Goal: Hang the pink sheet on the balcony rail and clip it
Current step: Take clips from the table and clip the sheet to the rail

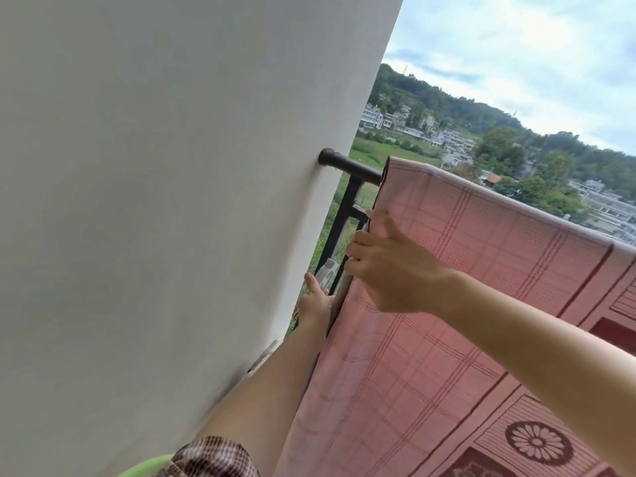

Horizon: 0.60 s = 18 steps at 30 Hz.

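The pink checked sheet (464, 270) hangs draped over the dark balcony rail (347, 166), covering it from just right of the wall onward. My right hand (389, 266) grips the sheet's left edge, thumb up against the cloth. Lower down, beside a dark upright bar, my left hand (315, 297) holds a pale clip (326, 270) close to that same edge; part of this hand is hidden behind the sheet edge.
A white wall (172, 166) fills the left side, and the rail ends in it. Dark vertical railing bars (344, 215) stand between wall and sheet. A green rim (144, 468) shows at the bottom. Beyond the rail are fields, houses and hills.
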Motion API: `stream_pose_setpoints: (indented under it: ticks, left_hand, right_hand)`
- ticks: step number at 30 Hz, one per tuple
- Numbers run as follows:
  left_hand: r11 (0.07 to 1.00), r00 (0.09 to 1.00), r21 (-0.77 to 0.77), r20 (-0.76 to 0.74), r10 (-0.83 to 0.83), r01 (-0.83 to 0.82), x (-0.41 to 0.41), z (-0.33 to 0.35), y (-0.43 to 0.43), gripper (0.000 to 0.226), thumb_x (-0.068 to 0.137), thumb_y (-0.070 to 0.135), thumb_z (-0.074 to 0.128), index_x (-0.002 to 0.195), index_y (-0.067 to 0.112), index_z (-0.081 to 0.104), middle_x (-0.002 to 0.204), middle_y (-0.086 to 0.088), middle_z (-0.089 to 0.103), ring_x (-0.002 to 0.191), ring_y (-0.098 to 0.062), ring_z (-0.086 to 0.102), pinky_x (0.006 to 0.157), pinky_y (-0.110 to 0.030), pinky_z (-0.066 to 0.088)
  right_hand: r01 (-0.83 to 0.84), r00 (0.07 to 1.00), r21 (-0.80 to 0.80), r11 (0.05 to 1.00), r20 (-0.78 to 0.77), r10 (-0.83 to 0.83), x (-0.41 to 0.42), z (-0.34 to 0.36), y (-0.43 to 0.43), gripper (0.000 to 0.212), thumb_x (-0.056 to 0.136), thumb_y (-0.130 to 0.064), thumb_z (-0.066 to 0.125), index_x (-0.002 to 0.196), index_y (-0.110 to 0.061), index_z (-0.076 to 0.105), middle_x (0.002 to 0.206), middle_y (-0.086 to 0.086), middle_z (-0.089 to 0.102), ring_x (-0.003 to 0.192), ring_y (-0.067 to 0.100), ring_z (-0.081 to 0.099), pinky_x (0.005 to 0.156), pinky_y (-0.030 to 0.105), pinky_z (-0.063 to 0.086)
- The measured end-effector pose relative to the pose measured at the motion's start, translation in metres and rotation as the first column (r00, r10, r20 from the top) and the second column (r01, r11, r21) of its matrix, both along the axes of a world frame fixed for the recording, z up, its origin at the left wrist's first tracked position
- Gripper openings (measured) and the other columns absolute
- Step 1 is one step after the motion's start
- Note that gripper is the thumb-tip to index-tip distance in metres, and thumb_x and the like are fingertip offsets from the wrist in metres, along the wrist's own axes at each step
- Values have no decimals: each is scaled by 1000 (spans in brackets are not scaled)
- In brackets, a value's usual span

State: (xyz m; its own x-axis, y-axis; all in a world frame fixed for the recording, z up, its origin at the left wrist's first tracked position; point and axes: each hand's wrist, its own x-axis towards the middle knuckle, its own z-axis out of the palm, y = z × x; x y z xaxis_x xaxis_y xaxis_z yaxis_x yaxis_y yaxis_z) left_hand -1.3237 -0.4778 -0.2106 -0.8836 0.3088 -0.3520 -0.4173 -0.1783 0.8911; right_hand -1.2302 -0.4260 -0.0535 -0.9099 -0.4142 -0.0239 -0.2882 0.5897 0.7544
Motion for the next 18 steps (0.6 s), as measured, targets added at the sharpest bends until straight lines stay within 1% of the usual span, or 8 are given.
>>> stream_pose_setpoints:
  ticks: [2, 5, 7, 10, 13, 15, 16, 18]
  left_hand:
    - [999, 999, -5, -32, -38, 38, -2, 0, 5, 70, 99, 52, 19, 127, -1, 55, 119, -11, 65, 115, -29, 59, 96, -32, 44]
    - [994, 990, -12, -88, -108, 108, -7, 2, 10, 69, 98, 55, 21, 127, 4, 56, 124, -12, 63, 113, -27, 59, 100, -34, 45]
    - [989, 985, -4, -90, -148, 149, -10, 2, 12, 70, 97, 58, 21, 128, 7, 58, 123, -10, 64, 112, -26, 60, 100, -36, 46]
    - [977, 978, 50, -41, -205, 207, -16, 5, 11, 73, 93, 64, 24, 128, 9, 57, 120, -6, 65, 110, -25, 62, 99, -40, 49]
    - [960, 960, 44, -62, -274, 277, -21, 8, 12, 68, 94, 61, 27, 128, 10, 58, 122, -10, 64, 114, -27, 60, 94, -38, 51]
    - [945, 946, 54, -55, -318, 321, -23, 6, 14, 63, 94, 59, 37, 121, 9, 62, 113, -14, 67, 105, -27, 64, 81, -35, 55]
    - [937, 938, 55, -52, -342, 345, -25, 5, 15, 62, 91, 60, 42, 115, 8, 65, 105, -14, 69, 99, -27, 66, 78, -36, 56]
    - [927, 928, 55, -58, -368, 371, -26, 3, 15, 62, 87, 62, 48, 105, 7, 69, 96, -13, 72, 92, -28, 68, 82, -41, 56]
  right_hand:
    - [14, 1000, 32, 999, 11, -15, 0, 1, 2, 25, 76, -10, 56, 97, -19, 65, 93, -2, 62, 109, 20, 54, 109, 51, -3]
    - [22, 1000, 67, 998, 15, -23, -5, 1, 0, 30, 79, -2, 49, 105, -14, 60, 102, 1, 60, 116, 23, 50, 109, 52, -5]
    - [-4, 1000, 48, 999, -5, 5, -7, 1, 0, 32, 79, 1, 39, 101, -12, 59, 99, 3, 60, 113, 24, 51, 109, 51, -4]
    - [-82, 995, -33, 996, -66, 80, -10, -1, 3, 39, 77, 2, 24, 93, -11, 58, 86, 2, 60, 97, 24, 58, 109, 50, 4]
    - [-129, 985, -88, 988, -125, 117, -14, -8, 6, 37, 76, 4, 28, 93, -11, 57, 72, -1, 58, 79, 22, 60, 110, 47, 12]
    - [-137, 981, -99, 986, -149, 121, -18, -12, 7, 34, 75, 6, 34, 92, -11, 58, 66, -2, 55, 71, 20, 59, 110, 45, 16]
    - [-138, 981, -107, 985, -152, 121, -20, -13, 8, 31, 75, 7, 40, 92, -12, 59, 64, -3, 54, 68, 19, 58, 109, 45, 17]
    - [-141, 982, -123, 982, -146, 122, -21, -13, 10, 28, 75, 5, 47, 92, -13, 60, 64, -4, 54, 66, 18, 58, 108, 43, 22]
